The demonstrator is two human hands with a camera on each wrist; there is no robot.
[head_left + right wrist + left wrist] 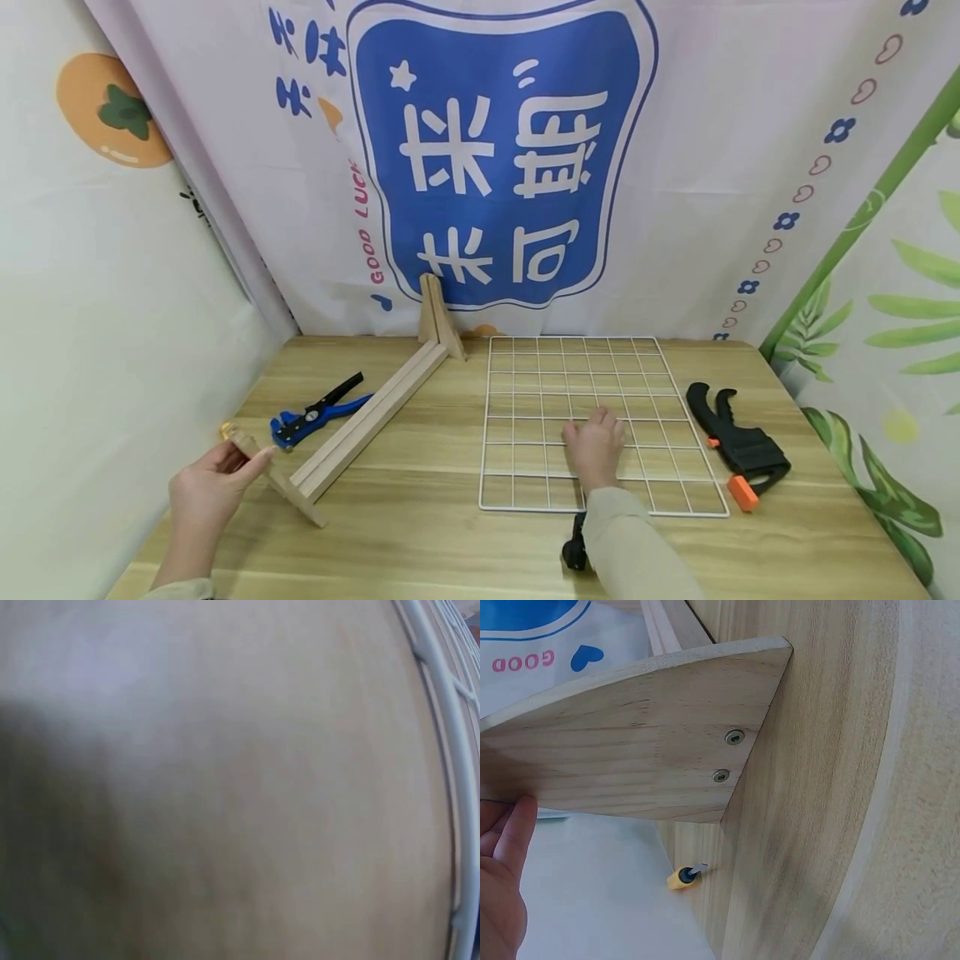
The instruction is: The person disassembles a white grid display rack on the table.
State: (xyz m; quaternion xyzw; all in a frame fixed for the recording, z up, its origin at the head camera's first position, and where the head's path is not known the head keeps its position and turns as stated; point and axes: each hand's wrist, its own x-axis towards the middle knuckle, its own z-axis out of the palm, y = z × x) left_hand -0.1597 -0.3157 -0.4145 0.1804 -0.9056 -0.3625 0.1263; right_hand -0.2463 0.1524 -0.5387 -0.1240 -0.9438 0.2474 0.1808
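At the left, a wooden frame (375, 412) has a long crossbar between two tapered end boards. My left hand (206, 492) pinches the near end board (281, 479) between thumb and fingers. Two metal bolts (735, 737) show on that board's outer face in the left wrist view. A white wire grid panel (513, 446) lies flat on the table, and my right hand (596, 448) is on it with bent fingers at its wires. The right fingertips are partly hidden. Only table surface and the grid's white edge wire (454, 742) appear in the right wrist view.
Blue-and-black wire strippers (311, 417) lie behind the crossbar. Beyond the near board is a yellow-handled screwdriver (681, 877). A black clamp with orange pads (746, 450) sits right of the grid. Printed cloth (697, 208) hangs along the table's back.
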